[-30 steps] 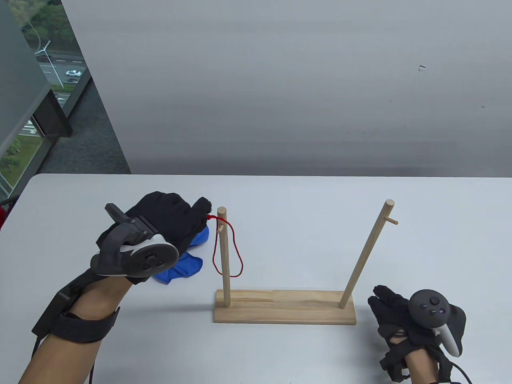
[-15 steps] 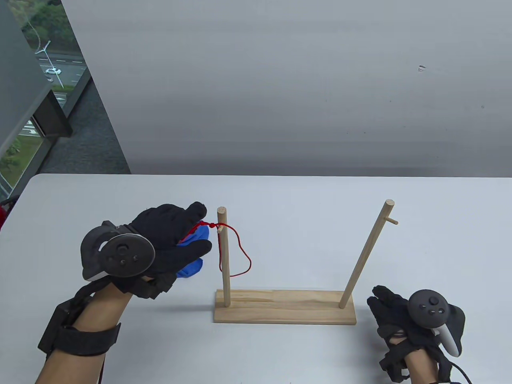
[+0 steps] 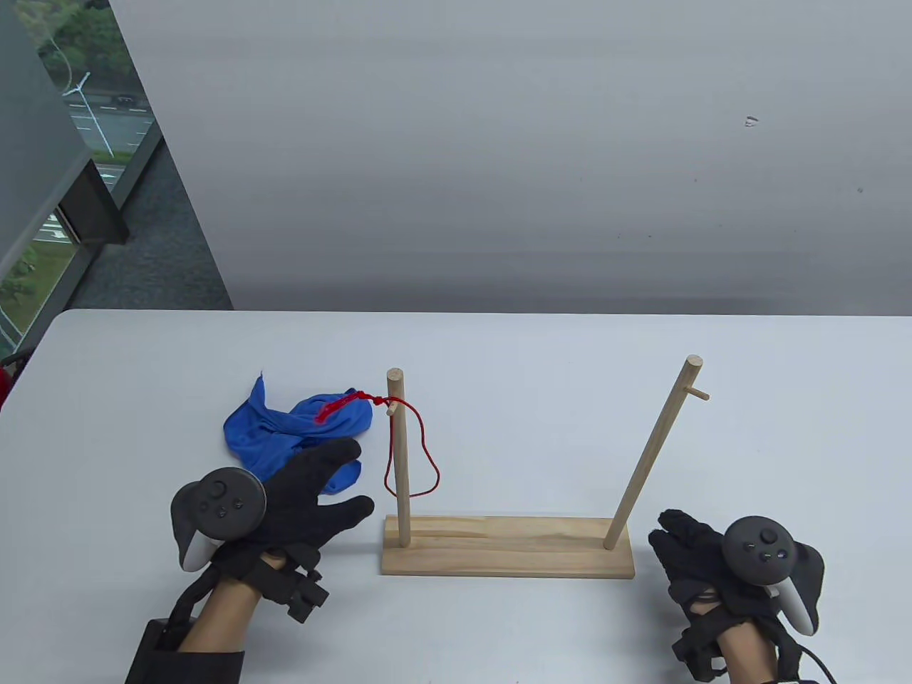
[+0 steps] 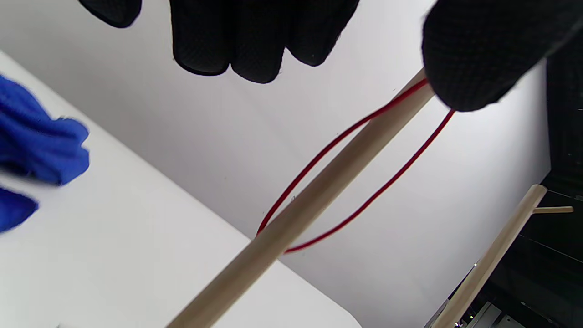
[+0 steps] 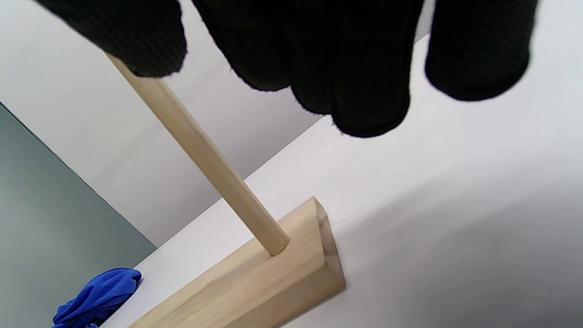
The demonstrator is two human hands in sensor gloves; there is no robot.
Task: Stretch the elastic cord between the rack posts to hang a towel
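Observation:
A wooden rack has a flat base (image 3: 507,548), a left post (image 3: 398,456) and a leaning right post (image 3: 652,452). A red elastic cord (image 3: 420,456) hangs as a slack loop from the left post's peg, its knotted tail lying toward the towel. The crumpled blue towel (image 3: 285,427) lies on the table left of the left post. My left hand (image 3: 313,491) is open and empty, fingers spread, just in front of the towel and left of the base. In the left wrist view the cord (image 4: 364,200) loops around the post (image 4: 314,196). My right hand (image 3: 695,552) rests open on the table right of the base.
The white table (image 3: 534,356) runs to a grey wall at the back. A window lies off the far left. In the right wrist view the right post (image 5: 205,159) enters the base (image 5: 273,287), with the towel (image 5: 98,296) far behind.
My left hand let go of the cord's tail and drew back toward me and down, uncovering the towel. The cord stays hooked on the left peg. My right hand barely moved.

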